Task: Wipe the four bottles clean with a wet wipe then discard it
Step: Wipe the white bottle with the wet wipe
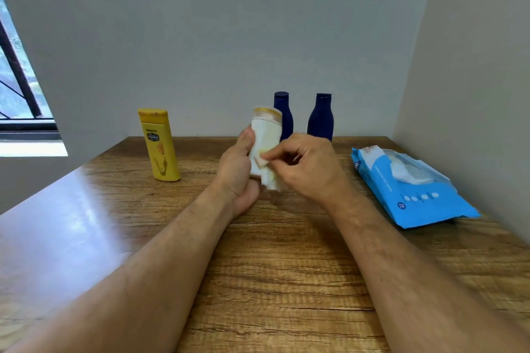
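My left hand [236, 169] grips a white bottle [266, 130] with a gold cap, held upright above the wooden table [286, 252]. My right hand [307, 165] pinches a white wet wipe [271, 179] against the bottle's lower front. A yellow bottle [159, 145] stands at the left. Two dark blue bottles stand by the back wall: one [284, 112] partly hidden behind the white bottle, the other [321, 117] to its right.
A blue pack of wet wipes [407, 186] lies at the table's right side, flap open with a wipe showing. Walls close in behind and on the right. A window [20, 89] is at the left.
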### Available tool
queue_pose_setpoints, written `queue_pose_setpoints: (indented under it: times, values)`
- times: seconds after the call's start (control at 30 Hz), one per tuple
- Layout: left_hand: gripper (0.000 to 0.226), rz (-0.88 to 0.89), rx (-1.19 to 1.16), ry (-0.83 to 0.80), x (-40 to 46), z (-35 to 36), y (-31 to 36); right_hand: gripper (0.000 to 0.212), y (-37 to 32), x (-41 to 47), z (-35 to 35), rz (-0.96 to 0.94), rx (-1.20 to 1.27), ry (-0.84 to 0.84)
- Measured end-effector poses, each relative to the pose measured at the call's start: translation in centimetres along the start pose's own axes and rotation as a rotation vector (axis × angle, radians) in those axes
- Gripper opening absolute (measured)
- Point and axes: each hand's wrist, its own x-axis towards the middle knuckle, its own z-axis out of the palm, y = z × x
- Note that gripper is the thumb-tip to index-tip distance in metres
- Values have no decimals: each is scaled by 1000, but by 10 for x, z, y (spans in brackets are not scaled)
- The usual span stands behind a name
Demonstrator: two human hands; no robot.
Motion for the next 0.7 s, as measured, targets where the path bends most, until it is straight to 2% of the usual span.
queue_pose_setpoints:
  times: [0.07, 0.13, 0.3, 0.37, 0.57, 0.7]
  values:
    - [44, 3, -25, 13, 2, -1, 2, 16, 0, 0, 1, -18, -25, -53]
    - [45, -18, -26, -4, 2, -1, 2, 16, 0, 1, -1, -11, -34, -25]
    - [37, -83, 15, -69, 2, 1, -3, 14, 1, 5, -6, 141, 123, 234]
    - [37, -81, 45, -74, 1, 3, -4, 14, 0, 5, -8, 151, 167, 255]
    - [38, 26, -17, -14, 1, 2, 1, 12, -5, 1, -3, 132, 185, -94]
    - [41, 50, 1, -11, -2, 3, 4, 10, -3, 1, -3, 113, 151, -56]
